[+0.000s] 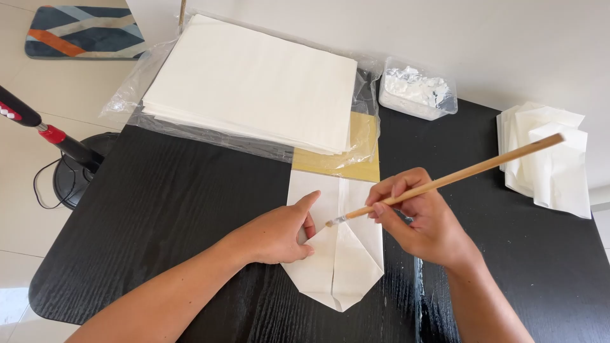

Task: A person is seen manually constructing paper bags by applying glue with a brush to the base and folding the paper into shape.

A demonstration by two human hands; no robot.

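A folded white paper sheet (343, 267) with a pointed lower end lies on the black table (171, 209). My left hand (283, 232) presses on its left side, index finger stretched out along the paper. My right hand (416, 219) grips a long wooden brush (457, 178); the brush tip touches the paper's middle, just right of my left index finger. The brush handle slants up to the right.
A thick stack of white sheets (254, 82) lies on clear plastic at the back, partly over a yellow board (362, 162). A clear tub of white paste (416, 89) stands behind. Folded paper pieces (549, 155) are piled at the right. A fan base (70, 174) stands left, on the floor.
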